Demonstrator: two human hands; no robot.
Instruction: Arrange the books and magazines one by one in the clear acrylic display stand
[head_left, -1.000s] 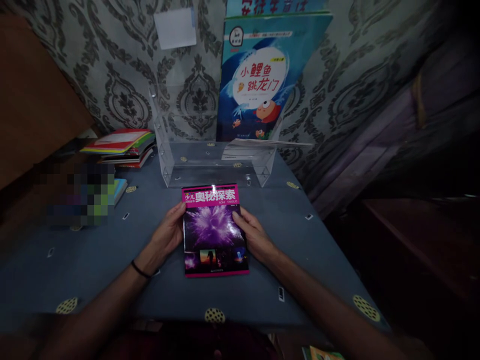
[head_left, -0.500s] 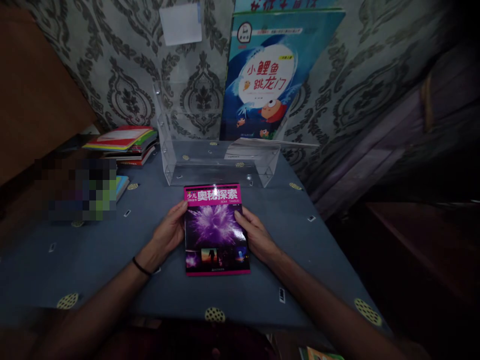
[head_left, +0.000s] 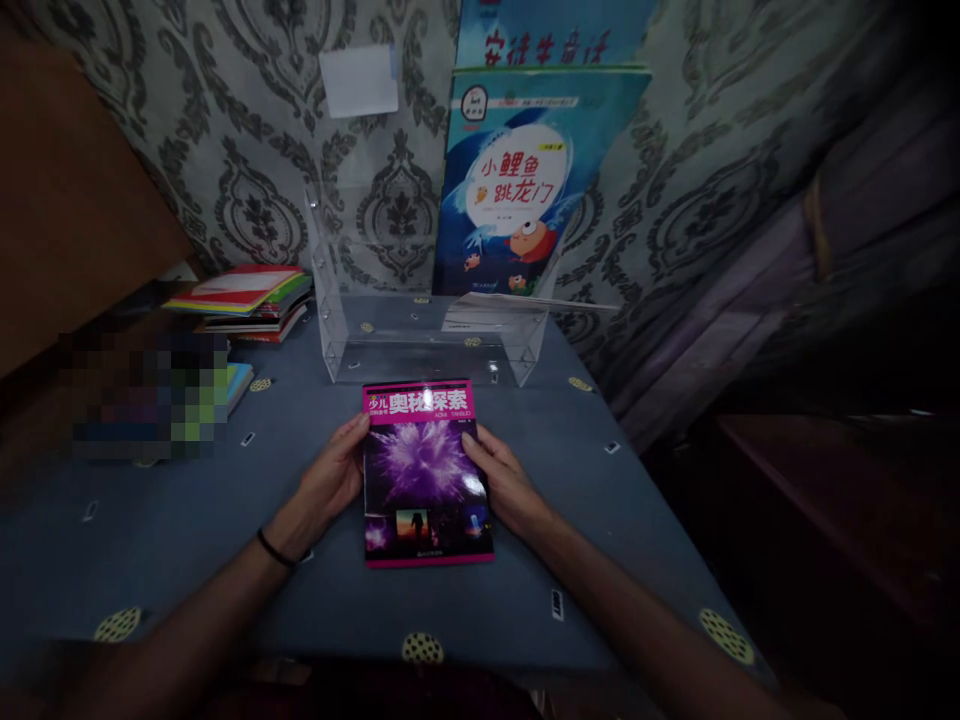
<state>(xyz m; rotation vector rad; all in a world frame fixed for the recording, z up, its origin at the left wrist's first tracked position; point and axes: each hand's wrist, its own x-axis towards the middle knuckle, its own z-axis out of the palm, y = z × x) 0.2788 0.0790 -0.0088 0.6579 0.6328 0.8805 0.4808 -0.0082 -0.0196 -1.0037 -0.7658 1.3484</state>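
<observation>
I see the left hand (head_left: 336, 478) and right hand (head_left: 511, 487) pinching a closed purple children's encyclopedia (head_left: 426, 470) between them, outside the acrylic bookstand (head_left: 324, 305) just beyond the hands, where a carp storybook (head_left: 517, 185) already stands.

The bare left forearm (head_left: 225, 590) and right forearm (head_left: 622, 590) slant inward from the lower corners. The left hand (head_left: 336, 478) and right hand (head_left: 510, 487) face each other, apart, both gripping: 2 thumbs (head_left: 480, 454) uppermost, the other fingers (head_left: 351, 488) partly hidden.
</observation>
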